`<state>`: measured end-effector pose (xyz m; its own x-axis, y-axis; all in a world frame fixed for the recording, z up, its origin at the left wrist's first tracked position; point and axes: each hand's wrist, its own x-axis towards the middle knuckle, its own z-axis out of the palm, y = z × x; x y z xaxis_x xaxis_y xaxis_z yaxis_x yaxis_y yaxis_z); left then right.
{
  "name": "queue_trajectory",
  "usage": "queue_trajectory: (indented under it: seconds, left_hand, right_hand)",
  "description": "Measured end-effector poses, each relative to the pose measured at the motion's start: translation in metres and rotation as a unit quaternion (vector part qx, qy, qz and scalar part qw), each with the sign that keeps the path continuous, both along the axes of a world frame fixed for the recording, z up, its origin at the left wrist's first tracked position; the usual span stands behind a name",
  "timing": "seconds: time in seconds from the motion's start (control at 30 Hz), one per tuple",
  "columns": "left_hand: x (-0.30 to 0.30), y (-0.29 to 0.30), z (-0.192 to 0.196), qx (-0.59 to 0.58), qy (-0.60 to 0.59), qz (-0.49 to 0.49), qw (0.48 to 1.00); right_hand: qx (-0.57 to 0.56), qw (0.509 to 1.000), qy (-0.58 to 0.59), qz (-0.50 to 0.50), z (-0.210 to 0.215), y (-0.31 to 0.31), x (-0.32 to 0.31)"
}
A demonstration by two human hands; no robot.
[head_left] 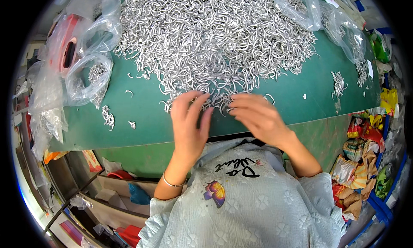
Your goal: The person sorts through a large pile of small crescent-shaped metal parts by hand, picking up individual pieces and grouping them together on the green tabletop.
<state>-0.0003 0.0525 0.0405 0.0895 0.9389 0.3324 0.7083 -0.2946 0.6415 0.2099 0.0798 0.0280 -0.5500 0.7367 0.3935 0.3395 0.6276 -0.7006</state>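
Observation:
A big heap of small curved silvery metal pieces (215,33) covers the middle and far part of the green table (146,127). My left hand (189,119) is at the heap's near edge, its fingers curved and apart, the thumb separated from them. Facing it from the right, my right hand (260,117) reaches in with fingers stretched toward the left. Several metal pieces lie between the two hands, by the fingertips. Motion blurs the fingers a little, and no piece is plainly gripped in either hand.
Clear plastic bags with metal pieces stand at the left (86,80) and right (344,37). A red-and-black object (69,52) sits under plastic at far left. Small clusters of pieces lie at left (108,118) and right (339,84). Colourful packets (357,170) fill a blue-framed rack.

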Motion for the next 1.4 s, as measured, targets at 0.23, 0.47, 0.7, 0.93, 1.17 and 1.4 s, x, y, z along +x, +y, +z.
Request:
queue_trajectory:
  seconds: [0.23,0.47,0.7,0.93,1.17,1.4]
  left_hand:
    - [0.022,0.002,-0.011,-0.017,0.121,-0.103,0.987]
    - [-0.013,0.015,-0.016,0.033,0.062,0.016,0.997]
    - [-0.015,0.023,-0.014,0.062,0.043,0.129,0.989]
    - [0.016,0.0,-0.004,-0.032,0.107,-0.02,0.994]
    - [0.018,0.008,-0.006,-0.002,0.068,-0.037,0.997]
    - [0.044,0.021,-0.017,0.001,0.066,-0.099,0.993]
  right_hand:
    - [0.069,0.985,-0.131,-0.089,0.004,0.006,0.023]
    - [0.018,0.96,-0.079,-0.269,0.005,0.007,0.051]
    - [0.028,0.966,-0.113,-0.23,0.017,-0.003,0.025]
    - [0.028,0.967,-0.043,-0.25,-0.005,0.017,0.021]
    - [0.025,0.934,-0.075,-0.347,0.005,0.012,0.038]
    - [-0.018,0.942,-0.204,-0.267,0.016,-0.014,0.037]
